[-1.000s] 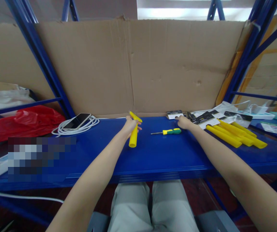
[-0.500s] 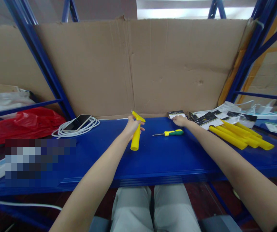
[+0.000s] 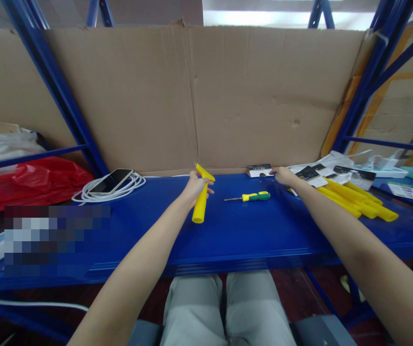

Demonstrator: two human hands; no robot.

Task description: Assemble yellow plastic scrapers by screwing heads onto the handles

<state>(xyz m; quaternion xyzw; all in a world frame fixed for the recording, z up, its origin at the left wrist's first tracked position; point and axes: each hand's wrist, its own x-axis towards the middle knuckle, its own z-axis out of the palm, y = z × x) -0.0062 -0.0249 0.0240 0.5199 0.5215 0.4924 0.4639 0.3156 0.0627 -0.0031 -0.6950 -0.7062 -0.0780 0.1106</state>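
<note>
My left hand [image 3: 196, 186] is closed around a yellow T-shaped plastic tool with a hollow tube handle [image 3: 199, 207]. It holds the tool just above the blue tabletop, its short crosspiece up and the tube end towards me. My right hand [image 3: 283, 177] is low at the back of the table, beside a black-and-white printed card [image 3: 259, 170]. Its fingers point down and are mostly hidden, so I cannot tell whether they grip anything. Between the hands lies a screwdriver [image 3: 256, 196] with a green and yellow handle, its shaft pointing left.
Several yellow tubes [image 3: 359, 198] lie on the right, by more printed cards [image 3: 354, 177]. A phone [image 3: 111, 181] rests on a coiled white cable [image 3: 134, 183] at left, near a red plastic bag [image 3: 36, 185]. A cardboard panel [image 3: 249, 101] stands behind the blue table [image 3: 228, 240].
My right hand has moved right, off the printed card, which now shows uncovered. My left hand keeps hold of the yellow tool in nearly the same place. The view has shifted slightly.
</note>
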